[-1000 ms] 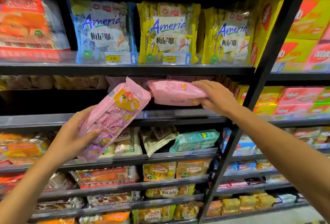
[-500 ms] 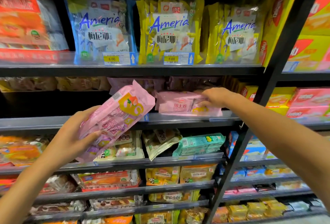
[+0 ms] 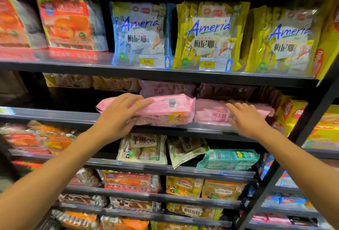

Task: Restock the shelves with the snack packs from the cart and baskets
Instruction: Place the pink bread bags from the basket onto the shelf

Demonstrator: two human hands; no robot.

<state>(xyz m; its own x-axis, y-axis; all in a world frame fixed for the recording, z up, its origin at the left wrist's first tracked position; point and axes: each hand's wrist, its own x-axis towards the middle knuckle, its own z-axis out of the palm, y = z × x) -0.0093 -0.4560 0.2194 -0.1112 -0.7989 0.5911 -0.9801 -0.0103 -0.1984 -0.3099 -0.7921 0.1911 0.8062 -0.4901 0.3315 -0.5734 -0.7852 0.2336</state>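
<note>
The left hand (image 3: 120, 117) gripped a pink snack pack (image 3: 161, 109) lying lengthwise at the front edge of the second shelf (image 3: 55, 116), fingers curled over its top, while the right hand (image 3: 245, 117) rested with straight fingers on a second pink pack (image 3: 212, 113) just beside it.

Dark metal shelving (image 3: 157, 75) in tiers (clear plastic lips along the edges), black upright post (image 3: 311, 116) at right.
</note>
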